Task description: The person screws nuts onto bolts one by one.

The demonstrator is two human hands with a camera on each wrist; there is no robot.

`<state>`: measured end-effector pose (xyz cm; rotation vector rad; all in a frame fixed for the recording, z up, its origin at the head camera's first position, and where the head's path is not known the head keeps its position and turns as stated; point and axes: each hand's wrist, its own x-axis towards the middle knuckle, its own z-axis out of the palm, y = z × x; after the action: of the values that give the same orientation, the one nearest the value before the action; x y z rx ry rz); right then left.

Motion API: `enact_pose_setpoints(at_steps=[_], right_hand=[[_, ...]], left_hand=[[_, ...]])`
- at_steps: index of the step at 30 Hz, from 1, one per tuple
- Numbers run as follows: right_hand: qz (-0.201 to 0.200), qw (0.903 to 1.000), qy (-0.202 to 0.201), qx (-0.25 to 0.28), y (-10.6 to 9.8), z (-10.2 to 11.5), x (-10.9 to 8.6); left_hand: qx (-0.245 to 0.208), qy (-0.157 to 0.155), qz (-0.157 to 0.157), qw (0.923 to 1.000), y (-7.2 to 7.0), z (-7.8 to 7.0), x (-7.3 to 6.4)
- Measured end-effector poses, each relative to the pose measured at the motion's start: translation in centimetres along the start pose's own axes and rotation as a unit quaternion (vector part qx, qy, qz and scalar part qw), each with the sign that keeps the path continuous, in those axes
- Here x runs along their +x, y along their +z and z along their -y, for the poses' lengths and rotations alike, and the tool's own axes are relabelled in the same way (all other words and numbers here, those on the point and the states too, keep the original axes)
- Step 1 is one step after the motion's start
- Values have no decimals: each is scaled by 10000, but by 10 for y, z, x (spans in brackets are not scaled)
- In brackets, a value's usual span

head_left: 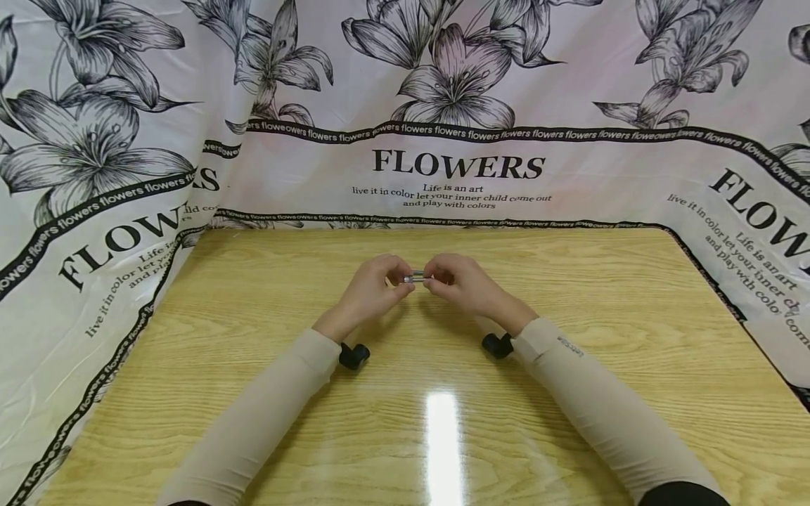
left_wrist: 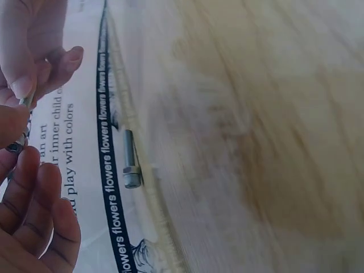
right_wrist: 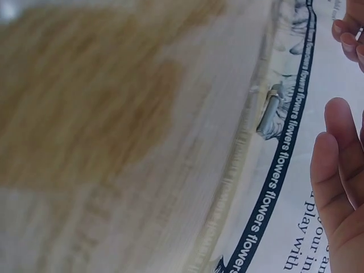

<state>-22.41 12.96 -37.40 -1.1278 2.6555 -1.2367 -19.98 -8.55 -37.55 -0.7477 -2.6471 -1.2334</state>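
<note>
Over the far middle of the table, my left hand (head_left: 375, 287) and right hand (head_left: 465, 284) face each other with a small silver metal bolt (head_left: 414, 279) between their fingertips. The left thumb and fingers pinch its thicker end (left_wrist: 17, 144), partly hidden in the left wrist view. At the other end, the right thumb and forefinger pinch the thin shank (left_wrist: 27, 99). Behind the hands a second metal bolt (left_wrist: 131, 159) lies on the table, with a collar or nut near one end. The right wrist view shows this second bolt (right_wrist: 270, 114) too, but not the held one clearly.
The wood-grain table (head_left: 266, 393) carries a bright light reflection near its front. White cloth (head_left: 455, 176) printed with flowers and lettering rises along the back and both sides. A small black wrist camera (head_left: 354, 356) sits by the left cuff, another (head_left: 497, 345) by the right.
</note>
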Motion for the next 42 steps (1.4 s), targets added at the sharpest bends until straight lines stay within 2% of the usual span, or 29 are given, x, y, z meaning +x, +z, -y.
enact_pose_setpoints(at_steps=[9, 22, 28, 35, 42], right_hand=[[337, 9991, 230, -77, 2, -6, 7], [811, 9938, 400, -646, 3, -13, 14], [1057, 9905, 479, -731, 3, -15, 18], [1290, 9854, 537, -970, 3, -15, 25], [1633, 9751, 509, -1413, 8, -17, 31]], left_hand=[[452, -194, 267, 9984, -3, 3, 4], [779, -652, 804, 9916, 4, 13, 12], [824, -669, 970, 9896, 4, 14, 16], [1020, -534, 1097, 9873, 3, 18, 21], [1343, -753, 1349, 9788, 6, 21, 24]])
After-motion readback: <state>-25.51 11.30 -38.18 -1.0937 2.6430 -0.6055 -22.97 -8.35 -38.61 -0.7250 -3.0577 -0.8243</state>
